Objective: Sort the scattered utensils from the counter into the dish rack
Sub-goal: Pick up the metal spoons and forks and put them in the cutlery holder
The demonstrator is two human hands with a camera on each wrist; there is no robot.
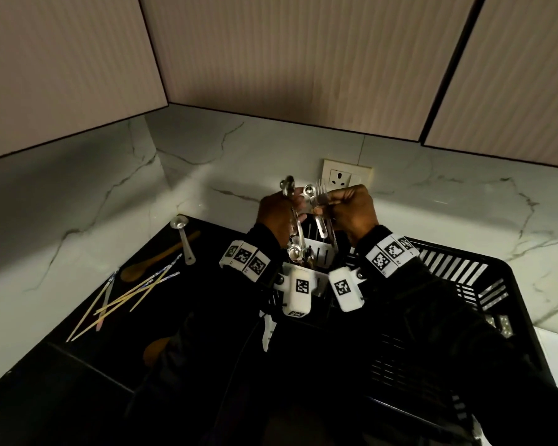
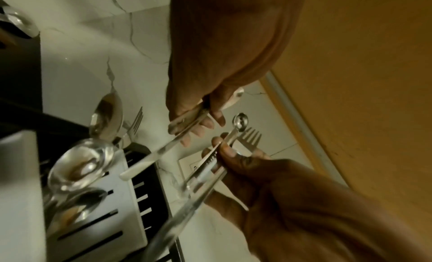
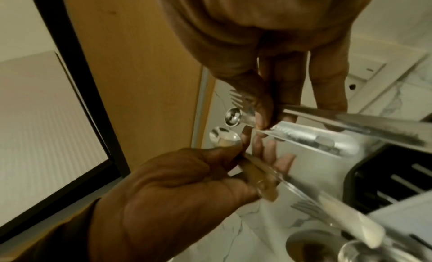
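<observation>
Both hands are raised over the white slotted holder (image 1: 319, 252) of the black dish rack (image 1: 484, 284), probably to separate the pieces by kind before they go down. The left hand (image 1: 276, 217) has its fingers curled around a bundle of polished steel spoons (image 1: 288, 186). The right hand (image 1: 351, 212) pinches a thin fork (image 1: 321, 191) and a small round-bowled spoon (image 1: 309, 190), handles hanging below its fingers. Slim chopsticks (image 1: 126, 297) and a wooden spoon (image 1: 157, 262) wait on the dark tabletop (image 1: 62, 365), well left of the fingers.

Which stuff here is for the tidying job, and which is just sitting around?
For the job:
left hand gripping spoons
right hand gripping fork
metal spoon, wooden spoon, chopsticks
dish rack

Just there:
wall socket
cupboards
</observation>
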